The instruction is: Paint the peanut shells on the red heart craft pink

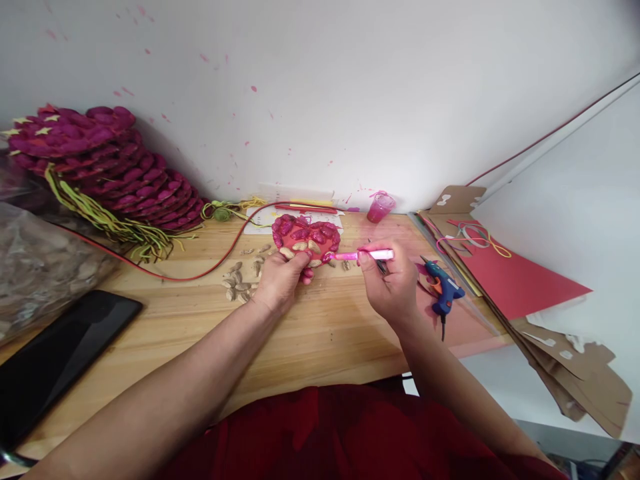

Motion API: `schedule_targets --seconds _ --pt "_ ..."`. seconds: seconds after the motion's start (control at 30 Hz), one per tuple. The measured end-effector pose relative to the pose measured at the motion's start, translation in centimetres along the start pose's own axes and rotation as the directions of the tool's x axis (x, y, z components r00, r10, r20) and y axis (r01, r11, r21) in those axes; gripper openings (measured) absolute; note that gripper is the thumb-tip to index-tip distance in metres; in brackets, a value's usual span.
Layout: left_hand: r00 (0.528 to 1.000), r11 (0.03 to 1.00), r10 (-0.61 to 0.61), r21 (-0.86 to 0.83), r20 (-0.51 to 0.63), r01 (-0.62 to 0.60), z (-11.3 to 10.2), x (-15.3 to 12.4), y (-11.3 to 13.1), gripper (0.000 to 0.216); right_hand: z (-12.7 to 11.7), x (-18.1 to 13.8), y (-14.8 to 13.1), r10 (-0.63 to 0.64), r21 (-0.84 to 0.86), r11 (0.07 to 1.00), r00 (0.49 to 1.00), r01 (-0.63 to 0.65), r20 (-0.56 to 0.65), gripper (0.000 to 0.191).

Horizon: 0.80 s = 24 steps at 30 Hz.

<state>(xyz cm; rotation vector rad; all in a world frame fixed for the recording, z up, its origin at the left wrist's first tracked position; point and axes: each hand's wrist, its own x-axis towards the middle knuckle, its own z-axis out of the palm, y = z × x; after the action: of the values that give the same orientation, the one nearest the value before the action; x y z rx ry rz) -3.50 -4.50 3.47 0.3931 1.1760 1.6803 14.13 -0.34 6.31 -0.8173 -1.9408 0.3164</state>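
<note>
A red heart-shaped piece (320, 244) bears peanuts along its edge and in its middle. Most of its upper peanuts are wet with magenta paint, while several near my left hand are bare tan. My left hand (284, 277) grips the heart by its lower left edge, thumb on top. Between the fingers of my right hand (393, 283) is a white-handled paintbrush (377, 255). Its magenta tip touches the heart's lower right edge. Loose unpainted peanuts (240, 283) lie left of my left hand. A plastic cup of magenta paint (381, 207) stands behind, near the wall.
Painted peanut hearts (135, 173) with yellow-green strings are stacked at the left, above a bag of peanuts (45, 253). A black phone (70, 353) lies front left. A blue glue gun (443, 287), red paper (520, 267) and cardboard (575, 373) occupy the right. A red cord (190, 277) crosses the table.
</note>
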Motion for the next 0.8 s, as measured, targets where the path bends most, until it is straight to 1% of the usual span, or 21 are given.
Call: schedule_targets --seconds 0.1,0.2,0.3,0.4,0.47,0.63,0.8 --pt "1.000 1.000 -0.002 0.002 0.009 0.002 -0.06 0.05 -0.08 0.020 0.03 0.02 -0.19 -0.032 -0.006 0.999 0.999 0.033 0.035 0.006" --pt "1.000 1.000 -0.012 0.000 0.002 0.012 -0.03 0.03 -0.06 0.019 -0.03 0.19 -0.03 -0.048 -0.038 0.998 0.999 0.049 0.023 0.005" --pt "1.000 1.000 -0.027 -0.005 -0.007 0.027 0.05 -0.04 0.05 0.019 -0.20 0.28 0.20 -0.032 -0.024 0.999 0.999 0.032 0.009 0.006" --pt "0.999 0.999 -0.039 0.002 -0.003 0.039 0.10 -0.08 0.12 0.019 -0.24 0.13 0.21 -0.011 0.010 1.000 0.999 0.011 0.041 0.007" --pt "0.999 0.999 -0.039 0.003 0.000 0.039 0.12 -0.08 0.13 0.018 -0.17 0.03 0.17 -0.026 0.006 1.000 0.998 0.026 0.058 0.006" --pt "0.999 0.999 -0.035 0.003 -0.014 0.035 0.11 -0.07 0.18 0.017 -0.19 0.20 0.12 -0.083 -0.053 0.995 0.997 0.083 0.010 0.004" --pt "1.000 1.000 -0.027 0.008 -0.009 0.027 0.06 -0.01 0.09 0.018 -0.30 0.21 0.03 -0.061 -0.024 0.998 0.998 0.062 0.033 0.005"
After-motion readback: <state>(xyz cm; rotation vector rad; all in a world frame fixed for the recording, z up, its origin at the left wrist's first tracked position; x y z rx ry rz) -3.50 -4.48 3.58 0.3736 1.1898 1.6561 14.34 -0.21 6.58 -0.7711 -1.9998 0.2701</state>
